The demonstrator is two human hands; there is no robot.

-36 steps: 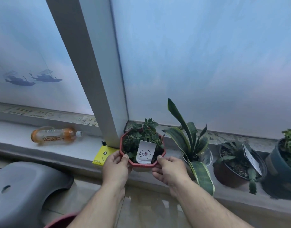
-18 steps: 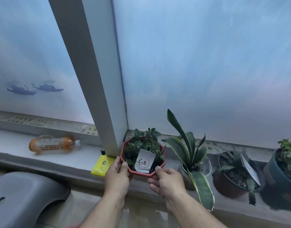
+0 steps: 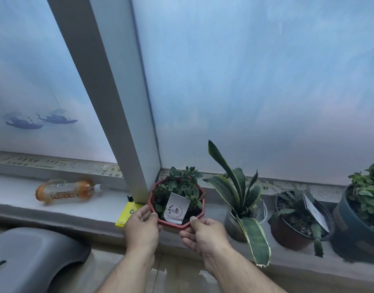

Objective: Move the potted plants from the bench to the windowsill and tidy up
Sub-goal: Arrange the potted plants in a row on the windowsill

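Observation:
A red octagonal pot [image 3: 200, 214] with small green succulents and a white label stands on the grey windowsill [image 3: 80, 210], close to the white window post [image 3: 118, 123]. My left hand [image 3: 142, 226] grips its left rim, thumb on top. My right hand [image 3: 203, 233] holds the front right rim. To the right stand a snake plant [image 3: 239, 197] in a clear pot, a brown pot [image 3: 287, 231] with a tagged plant, and a dark blue pot [image 3: 351, 233] with leafy greens.
An orange drink bottle [image 3: 65, 191] lies on its side on the sill at left. A yellow card [image 3: 127, 214] sits beside the post. A grey plastic stool [image 3: 29, 259] is at the lower left, below the sill. Frosted glass backs the sill.
The red pot has slid slightly further back on the sill toward the glass, with both hands still on its rim. The view has tilted upward a little.

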